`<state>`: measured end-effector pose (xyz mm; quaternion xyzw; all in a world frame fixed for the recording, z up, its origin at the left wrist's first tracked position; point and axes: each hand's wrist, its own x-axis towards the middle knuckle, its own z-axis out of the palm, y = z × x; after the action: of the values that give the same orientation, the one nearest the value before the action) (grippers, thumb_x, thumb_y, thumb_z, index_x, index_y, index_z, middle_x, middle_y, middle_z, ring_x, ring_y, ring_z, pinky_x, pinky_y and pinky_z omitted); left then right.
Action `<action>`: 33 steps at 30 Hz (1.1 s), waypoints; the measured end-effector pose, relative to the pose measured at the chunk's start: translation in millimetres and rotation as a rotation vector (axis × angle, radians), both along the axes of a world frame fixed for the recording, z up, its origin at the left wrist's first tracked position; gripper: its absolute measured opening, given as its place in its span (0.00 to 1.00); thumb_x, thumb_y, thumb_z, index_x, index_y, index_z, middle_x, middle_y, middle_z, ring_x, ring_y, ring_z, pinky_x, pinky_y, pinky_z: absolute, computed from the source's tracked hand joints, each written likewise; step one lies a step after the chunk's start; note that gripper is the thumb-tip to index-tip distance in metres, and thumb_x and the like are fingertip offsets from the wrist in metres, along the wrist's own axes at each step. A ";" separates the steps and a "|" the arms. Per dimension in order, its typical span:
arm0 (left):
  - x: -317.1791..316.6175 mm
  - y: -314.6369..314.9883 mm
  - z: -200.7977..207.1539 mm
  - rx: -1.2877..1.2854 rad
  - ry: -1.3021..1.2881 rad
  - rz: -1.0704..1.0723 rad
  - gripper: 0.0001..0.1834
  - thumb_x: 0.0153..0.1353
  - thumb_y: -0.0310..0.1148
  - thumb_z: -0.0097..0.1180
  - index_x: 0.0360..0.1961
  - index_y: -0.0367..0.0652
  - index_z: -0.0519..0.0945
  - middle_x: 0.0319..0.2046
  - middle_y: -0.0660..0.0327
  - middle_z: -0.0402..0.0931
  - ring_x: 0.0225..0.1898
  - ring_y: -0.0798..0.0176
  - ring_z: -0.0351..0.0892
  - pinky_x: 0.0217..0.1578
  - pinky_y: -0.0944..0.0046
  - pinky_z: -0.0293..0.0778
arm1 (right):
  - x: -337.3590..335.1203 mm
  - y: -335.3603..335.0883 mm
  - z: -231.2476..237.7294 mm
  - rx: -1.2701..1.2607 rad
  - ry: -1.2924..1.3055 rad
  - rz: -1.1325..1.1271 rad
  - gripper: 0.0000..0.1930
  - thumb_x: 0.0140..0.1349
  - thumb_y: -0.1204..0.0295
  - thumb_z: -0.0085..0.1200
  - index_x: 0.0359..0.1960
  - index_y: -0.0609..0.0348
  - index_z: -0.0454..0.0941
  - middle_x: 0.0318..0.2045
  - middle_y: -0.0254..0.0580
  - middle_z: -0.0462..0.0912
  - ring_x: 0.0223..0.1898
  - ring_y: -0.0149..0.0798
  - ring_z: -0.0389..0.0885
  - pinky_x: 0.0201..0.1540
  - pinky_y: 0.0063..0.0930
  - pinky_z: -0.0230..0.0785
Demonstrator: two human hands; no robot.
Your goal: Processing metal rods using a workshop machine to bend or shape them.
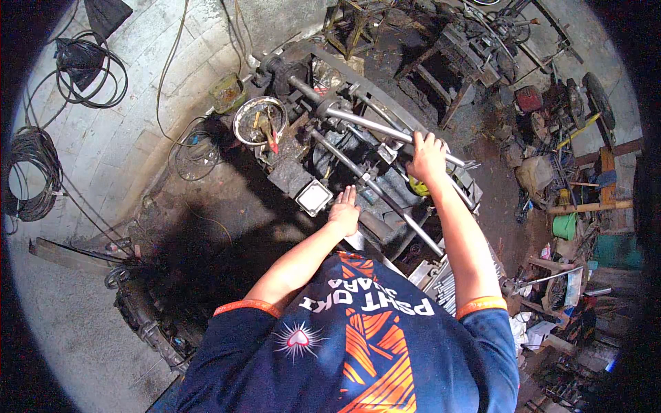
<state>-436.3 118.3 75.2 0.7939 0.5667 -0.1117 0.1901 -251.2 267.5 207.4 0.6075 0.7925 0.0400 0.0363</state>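
A long, bright metal rod (368,124) runs slantwise across a greasy machine (289,177) in front of me. Over the rod's right part lies my right hand (428,160), its fingers curved across the metal and its thumb on the near side. My left hand (345,212) is flat with fingers stretched out, at the machine's near edge beside a white square-faced box (315,197). A second, thinner rod (337,155) lies nearer me, between the hands. Something yellow-green (417,185) shows partly under my right wrist.
A round white tub (237,129) holding a red-handled brush (273,143) stands at the machine's left end. Coiled black cable (41,175) hangs on the left wall. Scrap parts and a green pot (564,226) crowd the right side. A dark metal stand (447,65) is beyond the machine.
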 end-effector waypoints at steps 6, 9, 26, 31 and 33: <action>0.1 -0.6 -3.6 0.025 0.004 0.005 0.27 0.49 0.44 0.62 0.49 0.40 0.78 0.70 0.37 0.39 0.72 0.42 0.39 0.70 0.52 0.41 | 5.1 -2.8 -4.0 0.011 0.023 0.004 0.42 0.40 0.65 0.67 0.60 0.55 0.60 0.48 0.55 0.67 0.51 0.57 0.69 0.55 0.51 0.63; 1.0 0.1 -3.4 0.027 0.004 -0.002 0.27 0.49 0.43 0.61 0.49 0.40 0.78 0.70 0.38 0.40 0.72 0.42 0.40 0.70 0.52 0.42 | 4.6 -4.5 -2.9 0.011 0.027 0.000 0.42 0.39 0.65 0.67 0.60 0.55 0.60 0.48 0.55 0.67 0.51 0.57 0.69 0.54 0.51 0.64; 0.7 -2.6 -7.4 0.064 -0.044 0.015 0.26 0.49 0.42 0.61 0.49 0.39 0.78 0.69 0.37 0.41 0.72 0.42 0.41 0.70 0.51 0.43 | 2.3 -1.0 -0.5 0.001 0.004 0.000 0.43 0.38 0.65 0.69 0.60 0.54 0.61 0.48 0.53 0.67 0.50 0.56 0.70 0.52 0.50 0.66; 0.0 -3.3 -8.0 0.066 -0.037 0.017 0.26 0.49 0.42 0.62 0.48 0.40 0.79 0.69 0.37 0.40 0.72 0.42 0.41 0.70 0.51 0.43 | 6.1 2.5 -5.4 -0.002 -0.029 -0.007 0.45 0.39 0.63 0.68 0.62 0.53 0.59 0.49 0.55 0.67 0.52 0.57 0.69 0.56 0.51 0.63; -0.1 -3.1 -8.0 0.062 -0.066 0.021 0.26 0.48 0.42 0.62 0.48 0.40 0.79 0.69 0.37 0.40 0.72 0.42 0.40 0.70 0.51 0.42 | 7.7 0.3 -5.8 -0.015 -0.016 -0.015 0.46 0.39 0.63 0.68 0.63 0.53 0.58 0.50 0.55 0.67 0.52 0.57 0.69 0.57 0.52 0.62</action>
<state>-436.4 115.2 67.1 0.7966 0.5717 -0.0656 0.1851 -243.5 267.8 201.6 0.6127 0.7879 0.0387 0.0477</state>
